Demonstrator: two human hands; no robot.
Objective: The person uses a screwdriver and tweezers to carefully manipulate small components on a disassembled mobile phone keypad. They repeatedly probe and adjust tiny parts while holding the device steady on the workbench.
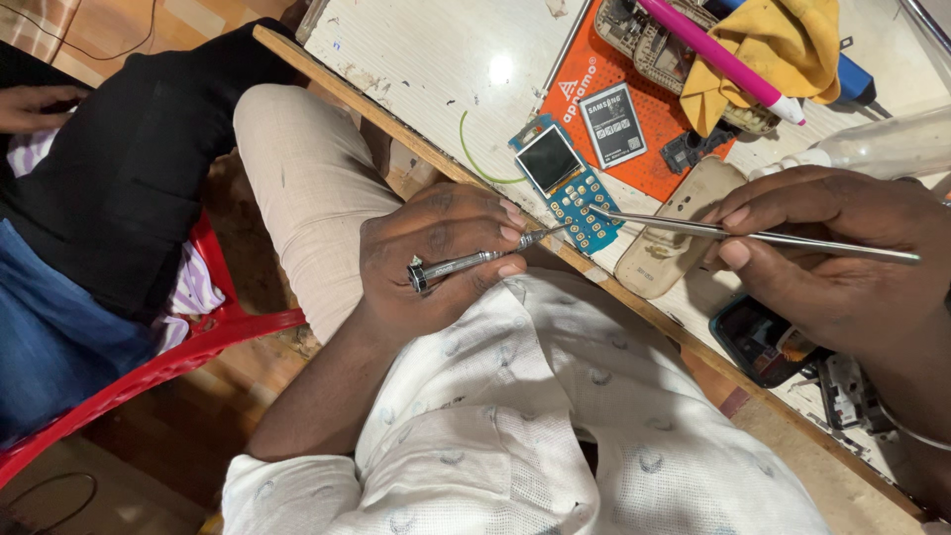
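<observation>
Head view: blue phone circuit board [565, 186] with small screen sits at edge of white workbench [436, 59], half on orange mat [594, 89].

Left hand [441, 253] curled tight round small metal screwdriver [475, 261], tip touching board's lower edge.

Right hand [832, 253] pinches long steel tweezers [753, 236], points resting on board keypad area.

Beige phone back cover [666, 243] just beside board, under tweezers. Grey battery [614, 124] on mat, near board. Yellow cloth [778, 45], pink pen [723, 59] further back. Another person on red chair [188, 347] off to side.
</observation>
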